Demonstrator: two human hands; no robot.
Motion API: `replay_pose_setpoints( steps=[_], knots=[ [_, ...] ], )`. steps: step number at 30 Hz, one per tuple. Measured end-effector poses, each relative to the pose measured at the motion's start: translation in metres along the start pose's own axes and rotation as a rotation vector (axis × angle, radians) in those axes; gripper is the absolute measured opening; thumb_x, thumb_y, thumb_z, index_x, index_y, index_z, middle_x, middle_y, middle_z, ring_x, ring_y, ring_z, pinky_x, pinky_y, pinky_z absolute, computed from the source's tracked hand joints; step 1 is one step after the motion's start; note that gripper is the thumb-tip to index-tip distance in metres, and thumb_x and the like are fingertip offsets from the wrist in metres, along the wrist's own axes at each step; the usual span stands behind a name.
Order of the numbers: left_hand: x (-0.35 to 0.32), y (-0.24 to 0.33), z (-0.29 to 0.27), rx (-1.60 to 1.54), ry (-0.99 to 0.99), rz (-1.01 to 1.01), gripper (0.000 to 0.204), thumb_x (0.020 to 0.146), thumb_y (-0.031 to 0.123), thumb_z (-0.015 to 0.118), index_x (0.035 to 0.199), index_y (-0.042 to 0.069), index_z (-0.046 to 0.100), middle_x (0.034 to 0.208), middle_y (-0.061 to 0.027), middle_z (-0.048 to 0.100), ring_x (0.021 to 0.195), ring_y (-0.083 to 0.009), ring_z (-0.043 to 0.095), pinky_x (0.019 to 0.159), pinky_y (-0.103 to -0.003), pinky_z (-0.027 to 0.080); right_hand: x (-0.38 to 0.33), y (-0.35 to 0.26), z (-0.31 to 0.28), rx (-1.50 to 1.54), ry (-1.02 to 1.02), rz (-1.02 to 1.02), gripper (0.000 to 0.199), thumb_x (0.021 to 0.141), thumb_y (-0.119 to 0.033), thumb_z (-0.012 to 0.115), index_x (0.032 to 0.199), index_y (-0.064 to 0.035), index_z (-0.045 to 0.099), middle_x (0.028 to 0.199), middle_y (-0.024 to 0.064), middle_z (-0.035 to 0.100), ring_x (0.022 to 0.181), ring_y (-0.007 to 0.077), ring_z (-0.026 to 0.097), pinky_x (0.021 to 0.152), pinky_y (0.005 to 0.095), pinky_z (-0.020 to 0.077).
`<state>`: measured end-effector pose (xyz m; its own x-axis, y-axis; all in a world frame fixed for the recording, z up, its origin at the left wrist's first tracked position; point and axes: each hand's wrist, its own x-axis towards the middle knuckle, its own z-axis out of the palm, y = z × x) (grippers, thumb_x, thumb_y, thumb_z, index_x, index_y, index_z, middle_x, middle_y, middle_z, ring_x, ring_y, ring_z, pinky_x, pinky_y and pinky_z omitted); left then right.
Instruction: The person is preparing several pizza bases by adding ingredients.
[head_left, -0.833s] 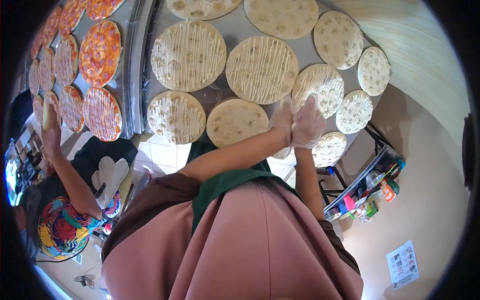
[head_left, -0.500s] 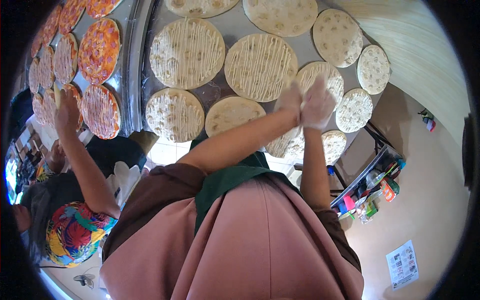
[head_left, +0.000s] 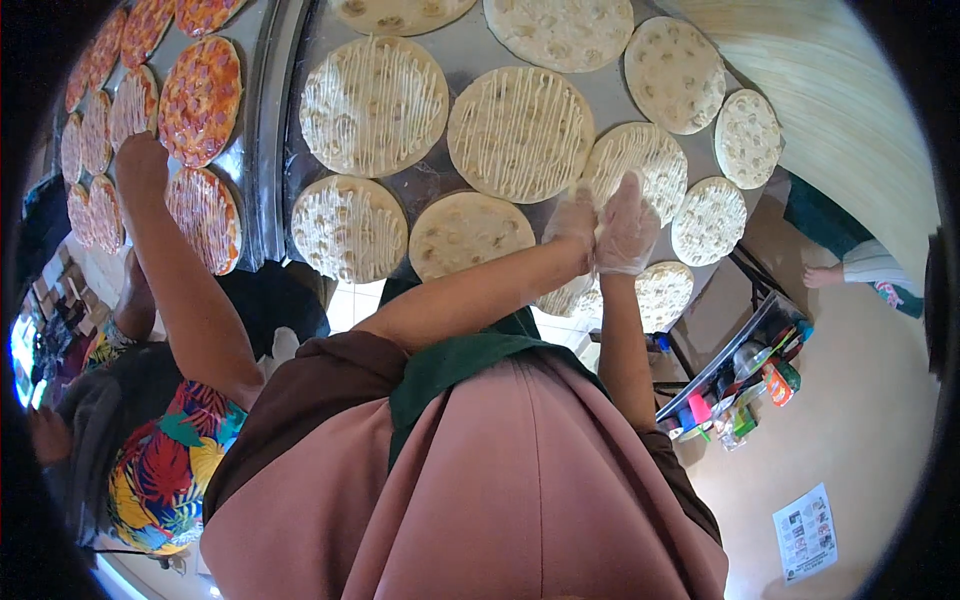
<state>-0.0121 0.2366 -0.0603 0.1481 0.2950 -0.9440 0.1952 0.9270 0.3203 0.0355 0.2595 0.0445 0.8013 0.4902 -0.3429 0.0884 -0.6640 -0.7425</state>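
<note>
My left hand [head_left: 570, 215] and my right hand [head_left: 628, 232], both in clear plastic gloves, are side by side over the near edge of a round flatbread crust [head_left: 650, 155] streaked with pale sauce. The fingers of both look closed; whatever is between them is hidden. To the left lie two larger crusts [head_left: 375, 105] [head_left: 520, 135] with thin pale sauce lines. Nearer me, a crust [head_left: 472, 235] shows no lines. A smaller crust [head_left: 708, 220] and a partly covered crust [head_left: 665, 292] sit right of my hands.
A metal table [head_left: 440, 180] carries the crusts. On the left, pizzas [head_left: 200, 100] with red topping lie past a metal edge, where another person's hand [head_left: 143, 165] reaches in. A tub of bright utensils [head_left: 740, 365] stands at right; a paper sheet [head_left: 805, 533] lies lower right.
My hands have shifted slightly nearer me and look less blurred. The other person's hand at left has moved up over the pizzas. Someone's grey-clad limb has come into view at right.
</note>
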Motion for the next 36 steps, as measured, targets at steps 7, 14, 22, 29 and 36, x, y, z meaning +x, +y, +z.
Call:
replay_pose_setpoints(
  steps=[7,14,22,29,36],
  knots=[
    [0.006,0.065,0.030,-0.158,-0.098,-0.071,0.060,0.090,0.053,0.031,0.098,0.001,0.059,0.091,-0.0203,0.062,0.086,-0.0362,0.060,0.072,-0.046,0.045,0.036,-0.026,0.008,0.133,0.126,-0.048,0.049,0.088,-0.036,0.052,0.053,-0.0029,0.045,0.047,0.0035,0.040,0.044,0.0123,0.037,0.046,0.0306,0.0286],
    [-0.025,0.057,0.015,0.170,-0.111,-0.032,0.056,0.090,0.046,0.032,0.094,-0.003,0.058,0.091,-0.0206,0.062,0.088,-0.0358,0.060,0.077,-0.045,0.044,0.014,-0.008,-0.007,-0.058,0.103,-0.131,0.055,0.090,-0.039,0.048,0.048,-0.0029,0.043,0.046,0.0037,0.041,0.046,0.0121,0.038,0.047,0.0309,0.0308],
    [-0.011,0.020,0.002,0.088,-0.052,0.218,0.052,0.090,0.048,0.034,0.082,0.001,0.057,0.072,-0.0099,0.057,0.065,-0.0294,0.053,0.067,-0.041,0.044,0.010,0.028,-0.001,-0.164,0.072,-0.273,0.054,0.090,-0.040,0.048,0.052,-0.0013,0.045,0.046,0.0024,0.037,0.045,0.0120,0.036,0.046,0.0317,0.0289],
    [-0.052,0.092,-0.048,-0.453,-0.180,0.037,0.042,0.087,0.051,0.046,0.078,0.011,0.055,0.070,-0.0028,0.050,0.065,-0.0189,0.050,0.060,-0.035,0.041,-0.008,-0.023,0.030,-0.357,0.074,-0.655,0.013,0.084,-0.014,0.051,0.093,-0.0054,0.054,0.054,0.0060,0.045,0.047,0.0219,0.045,0.043,0.0354,0.0324],
    [-0.007,0.136,-0.080,-0.765,-0.172,-0.048,0.050,0.088,0.051,0.043,0.102,0.003,0.053,0.099,-0.0121,0.052,0.091,-0.0239,0.050,0.074,-0.042,0.045,0.015,-0.061,0.093,-0.383,0.086,-0.921,0.030,0.081,-0.010,0.050,0.110,-0.0060,0.053,0.058,0.0046,0.048,0.052,0.0246,0.049,0.045,0.0361,0.0343]
  ],
)
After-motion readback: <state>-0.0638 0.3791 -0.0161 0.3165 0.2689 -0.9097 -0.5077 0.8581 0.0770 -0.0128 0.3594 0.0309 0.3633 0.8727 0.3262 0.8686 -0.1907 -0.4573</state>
